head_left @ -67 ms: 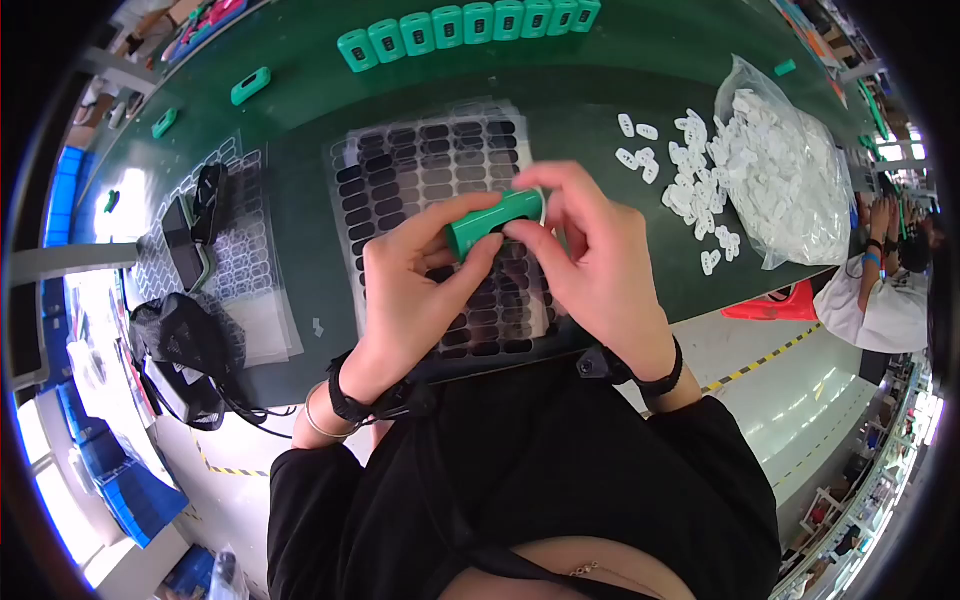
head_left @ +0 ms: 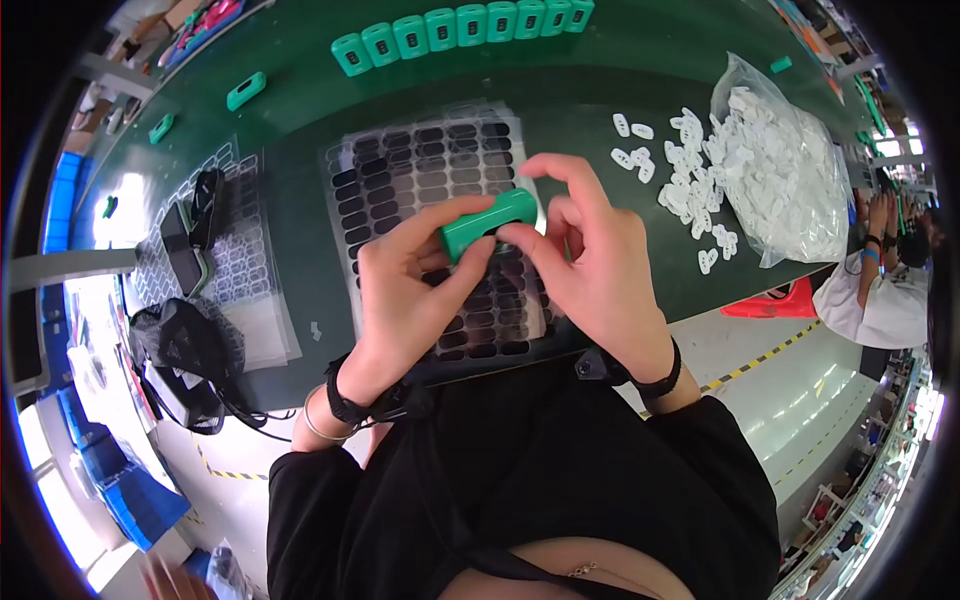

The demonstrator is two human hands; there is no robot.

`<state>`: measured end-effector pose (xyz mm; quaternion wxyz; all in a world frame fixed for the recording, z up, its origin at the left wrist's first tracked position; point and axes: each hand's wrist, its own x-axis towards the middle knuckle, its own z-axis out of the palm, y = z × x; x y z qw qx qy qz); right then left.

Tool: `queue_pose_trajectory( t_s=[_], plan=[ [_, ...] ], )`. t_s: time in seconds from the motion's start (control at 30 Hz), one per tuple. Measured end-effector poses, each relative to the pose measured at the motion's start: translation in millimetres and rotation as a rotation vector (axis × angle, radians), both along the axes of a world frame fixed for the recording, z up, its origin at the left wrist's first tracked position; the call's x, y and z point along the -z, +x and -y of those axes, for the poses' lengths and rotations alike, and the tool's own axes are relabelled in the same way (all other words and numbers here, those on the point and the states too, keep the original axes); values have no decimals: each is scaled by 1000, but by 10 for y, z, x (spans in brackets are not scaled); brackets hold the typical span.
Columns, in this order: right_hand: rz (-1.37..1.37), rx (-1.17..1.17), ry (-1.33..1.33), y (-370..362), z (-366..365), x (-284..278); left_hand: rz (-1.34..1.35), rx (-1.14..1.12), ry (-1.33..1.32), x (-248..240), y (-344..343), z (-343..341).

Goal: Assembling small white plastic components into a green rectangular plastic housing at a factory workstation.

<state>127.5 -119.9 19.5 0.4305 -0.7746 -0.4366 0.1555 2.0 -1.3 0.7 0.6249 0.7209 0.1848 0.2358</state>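
Note:
Over the middle of the bench I hold a green rounded plastic case [head_left: 490, 225], tilted up to the right. My left hand [head_left: 400, 285] grips its left end between thumb and fingers. At the near right side, my right hand [head_left: 600, 250] presses its thumb against the case by a dark opening, mostly hidden now. The right index finger is raised apart from the case, and the other fingers curl by its right end. Beneath both hands lie clear sheets of dark rounded stickers [head_left: 385, 190].
Upright green cases [head_left: 440, 32] line the far side; a single one [head_left: 246, 91] lies far left. To the right are loose white pieces [head_left: 690, 190] and a plastic bag [head_left: 785, 170] of them. Black mesh pouch [head_left: 180, 340] lies left. A person's sleeve [head_left: 875, 300] shows right.
The green case has rolled a little, so less of its dark opening shows. My right index finger has lifted slightly. A blurred hand has come in at the lower left edge.

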Motion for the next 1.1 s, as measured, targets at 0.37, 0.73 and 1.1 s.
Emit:
queue_pose_trajectory(
  t_s=[0.37, 0.73, 1.1],
  plan=[
    [-527, -65, 106, 101, 295, 164, -65, 91, -190, 19, 38, 233],
    [489, 343, -203, 1634, 105, 847, -173, -62, 574, 90, 174, -161],
    [181, -125, 87, 707, -200, 146, -105, 90, 343, 513, 122, -353]
  ],
)
